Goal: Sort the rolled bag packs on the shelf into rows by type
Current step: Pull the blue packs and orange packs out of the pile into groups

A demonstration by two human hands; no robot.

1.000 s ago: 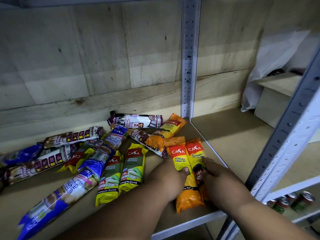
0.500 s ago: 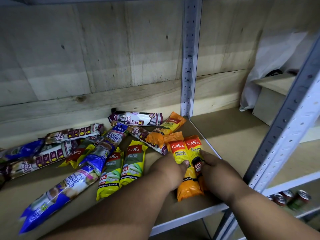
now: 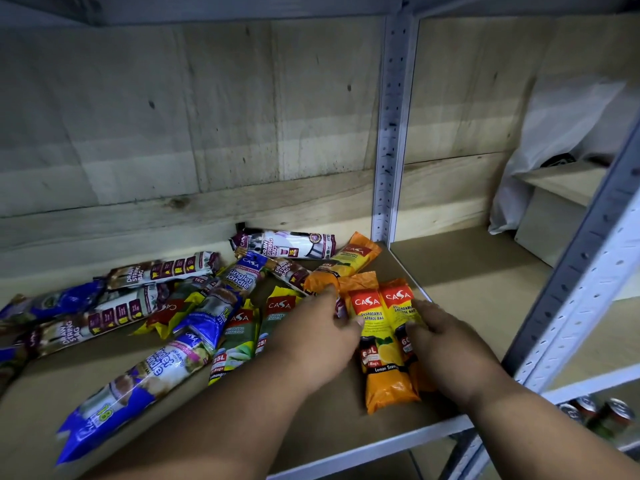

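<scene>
Two orange lemon-scented garbage bag packs lie side by side at the shelf's right end: the left pack [image 3: 375,344] and the right pack [image 3: 398,303]. My right hand [image 3: 443,348] lies over the right pack with its fingers curled on it. My left hand [image 3: 318,337] touches the left pack's edge with the thumb, fingers spread towards a third orange pack [image 3: 349,259] lying slanted behind. Green-yellow packs [image 3: 277,317] lie just left of my left hand. Further left are blue singlet-handle packs [image 3: 138,379] and purple-white drawstring packs [image 3: 287,244], jumbled together.
The wooden shelf board [image 3: 332,420] has a metal front lip. A perforated upright post [image 3: 391,133] divides it from the bay to the right. A second post [image 3: 588,289] stands at the front right. A white plastic bag [image 3: 554,140] hangs at the far right, and cans [image 3: 606,414] sit below.
My left hand has slid up and its fingers have spread towards the third orange pack. My right hand stays on the right orange pack. The two packs sit closer together.
</scene>
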